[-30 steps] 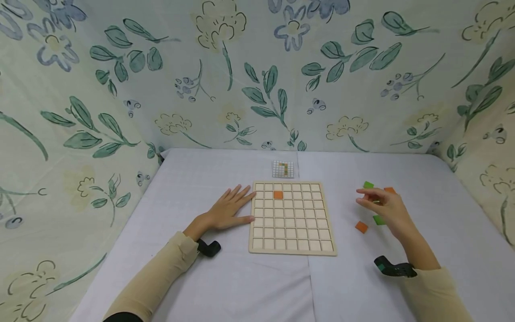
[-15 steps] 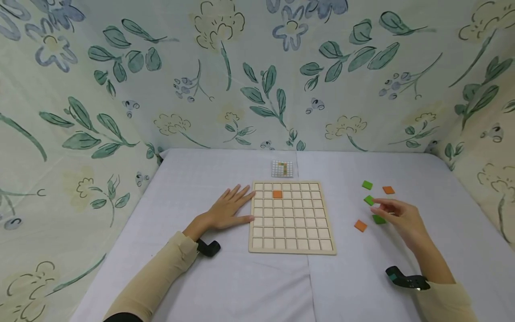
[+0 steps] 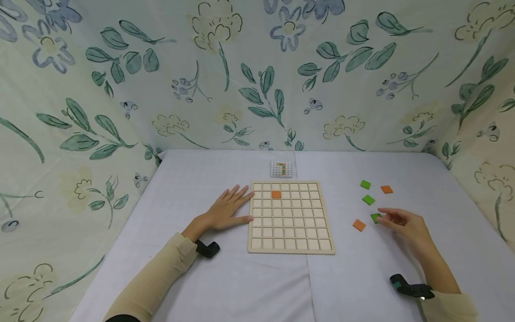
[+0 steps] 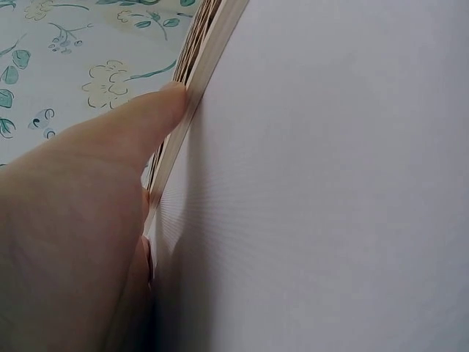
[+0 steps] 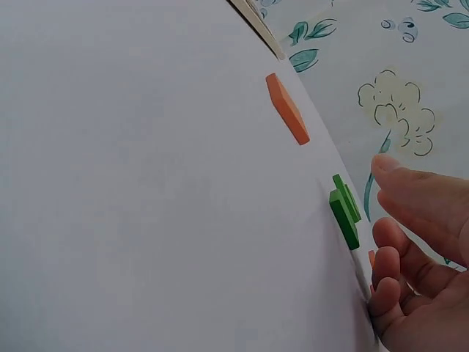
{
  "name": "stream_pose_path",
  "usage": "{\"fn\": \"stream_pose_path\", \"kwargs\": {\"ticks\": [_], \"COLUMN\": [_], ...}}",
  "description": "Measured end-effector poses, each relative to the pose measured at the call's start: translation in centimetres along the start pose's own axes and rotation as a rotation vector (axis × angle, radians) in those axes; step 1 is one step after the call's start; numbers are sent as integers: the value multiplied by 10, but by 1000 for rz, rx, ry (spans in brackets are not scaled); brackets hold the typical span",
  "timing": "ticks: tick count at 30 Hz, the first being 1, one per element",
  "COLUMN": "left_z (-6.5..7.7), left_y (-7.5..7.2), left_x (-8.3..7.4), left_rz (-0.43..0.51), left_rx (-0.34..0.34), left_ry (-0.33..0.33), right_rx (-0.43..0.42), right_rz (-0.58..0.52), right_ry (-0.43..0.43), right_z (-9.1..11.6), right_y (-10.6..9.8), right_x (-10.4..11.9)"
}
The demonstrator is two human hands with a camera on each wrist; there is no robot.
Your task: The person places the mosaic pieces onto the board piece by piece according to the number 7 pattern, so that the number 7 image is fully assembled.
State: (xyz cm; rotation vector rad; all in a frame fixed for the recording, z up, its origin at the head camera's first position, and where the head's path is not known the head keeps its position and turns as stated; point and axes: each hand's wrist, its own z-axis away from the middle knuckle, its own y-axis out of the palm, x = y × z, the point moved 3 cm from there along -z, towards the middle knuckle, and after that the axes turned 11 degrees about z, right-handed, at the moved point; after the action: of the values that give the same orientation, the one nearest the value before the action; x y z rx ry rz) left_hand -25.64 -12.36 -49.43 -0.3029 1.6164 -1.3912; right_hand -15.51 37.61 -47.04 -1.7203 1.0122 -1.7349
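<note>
A wooden grid board [image 3: 291,252] lies on the table with one orange tile [image 3: 276,194] in its upper part. My left hand [image 3: 226,211] lies with spread fingers at the board's left side; in the left wrist view a fingertip touches the board's edge [image 4: 209,70]. To the right, my right hand [image 3: 407,227] hovers by the nearest green tile [image 3: 375,218], overlapping its right part in the head view. The right wrist view shows its fingers [image 5: 399,253] loosely bent beside the green tile [image 5: 344,220], holding nothing.
Two more green tiles [image 3: 365,184] and two orange tiles [image 3: 359,225] lie scattered right of the board. A small card with a printed grid pattern [image 3: 280,169] sits behind the board. Flowered cloth [image 3: 257,112] hangs beyond the table's back edge.
My right hand has moved toward me and slightly right, from over the back tiles to the nearest green one, uncovering the others. The left hand stays in place.
</note>
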Motion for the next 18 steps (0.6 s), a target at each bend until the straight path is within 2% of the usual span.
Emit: {"fn": "stream_pose_path", "kwargs": {"ticks": [10,18], "left_z": [2,2], "left_y": [-2,-2], "left_x": [-2,-2], "left_rz": [16,10], "left_rx": [3,-7], "left_ry": [4,13], "right_rx": [2,-1], "right_rz": [-3,35], "right_ry": [15,10], "right_z": [2,1], "right_y": [3,6], "right_x": [-8,-9]}}
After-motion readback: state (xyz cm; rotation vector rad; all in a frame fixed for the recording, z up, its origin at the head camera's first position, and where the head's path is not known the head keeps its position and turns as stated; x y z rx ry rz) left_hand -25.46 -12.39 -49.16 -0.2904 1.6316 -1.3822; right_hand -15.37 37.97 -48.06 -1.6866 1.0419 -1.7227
